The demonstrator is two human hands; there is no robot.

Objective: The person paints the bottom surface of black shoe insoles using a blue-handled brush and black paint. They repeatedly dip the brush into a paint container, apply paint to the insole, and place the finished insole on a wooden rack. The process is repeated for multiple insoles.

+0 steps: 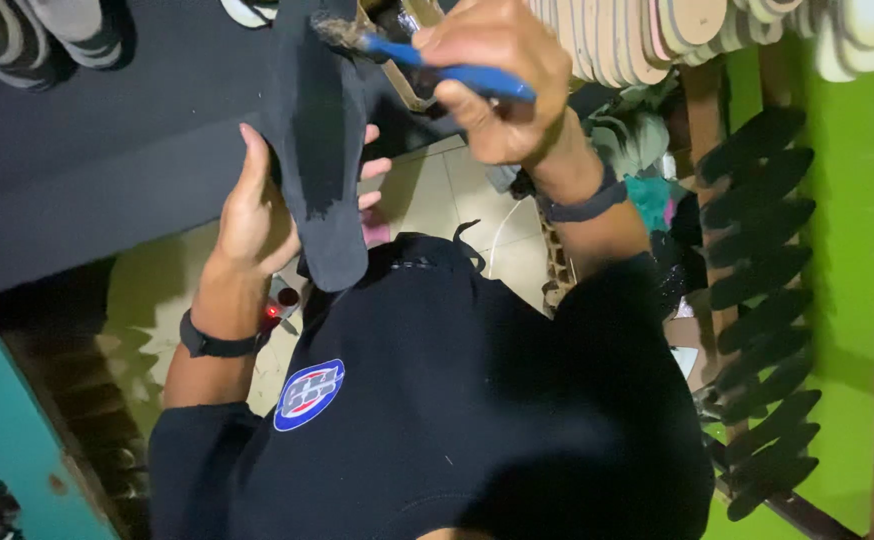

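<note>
**A:** Head camera looks down. What is in the middle?

**B:** A long black sole (319,150), shaped like a foot. It looks soft and flat, like foam. Part of it shines wet and part is dull. It sits up near twelve o'clock, a bit to the left.

**A:** What touches it?

**B:** A brush (427,62) with a blue handle that looks like plastic. Its dark, fuzzy tip lies on the top end of the sole.

**A:** What is around it?

**B:** At twelve to one o'clock there is a row of thin tan soles (677,30), packed side by side. At three o'clock, dark sole shapes (757,300) stand in a stack by a bright green wall (847,250). At ten o'clock lies a big dark sheet (87,150). The floor has pale tiles (457,200). At six o'clock the person's black shirt (477,400) fills the view and hides the floor under it. It has a round blue badge (309,395).

**A:** How are the hands?

**B:** The left hand (252,215) holds the sole from behind. The thumb lies on the near edge and the fingertips (372,165) peek out spread on the far side. The right hand (502,85) is raised above it, fingers curled tight, pinching the brush handle. Both wrists wear dark bands.
</note>
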